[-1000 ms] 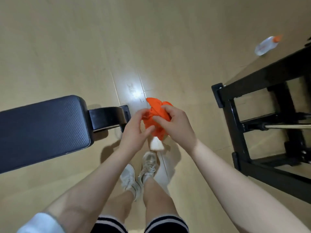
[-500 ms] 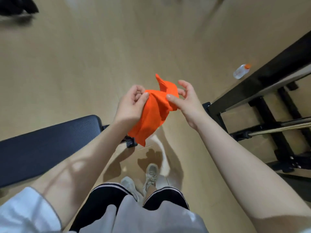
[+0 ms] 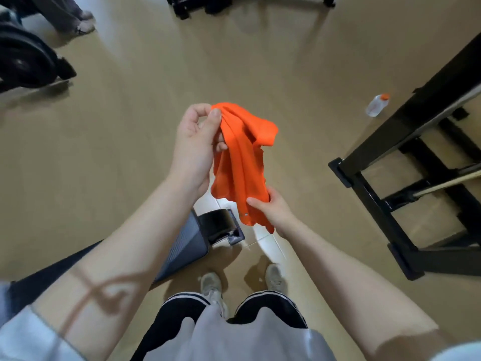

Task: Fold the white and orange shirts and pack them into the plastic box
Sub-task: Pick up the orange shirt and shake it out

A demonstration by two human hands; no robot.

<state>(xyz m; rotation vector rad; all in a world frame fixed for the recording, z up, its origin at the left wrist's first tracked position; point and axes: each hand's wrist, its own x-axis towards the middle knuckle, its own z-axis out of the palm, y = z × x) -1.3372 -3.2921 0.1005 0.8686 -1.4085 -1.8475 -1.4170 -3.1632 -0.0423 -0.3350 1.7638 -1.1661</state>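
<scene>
Standing over the floor, the left hand (image 3: 194,144) is pinching the top edge of the orange shirt (image 3: 240,157) between thumb and fingers (image 3: 215,116); the crumpled cloth is hanging down, while the right hand (image 3: 273,209) is gripping its lower end.

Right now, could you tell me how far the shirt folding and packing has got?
Nothing looks finished. The orange shirt hangs unfolded in the air, pinched by the left hand at the top and the right hand lower down. Neither the white shirt nor the plastic box is in view.
</scene>
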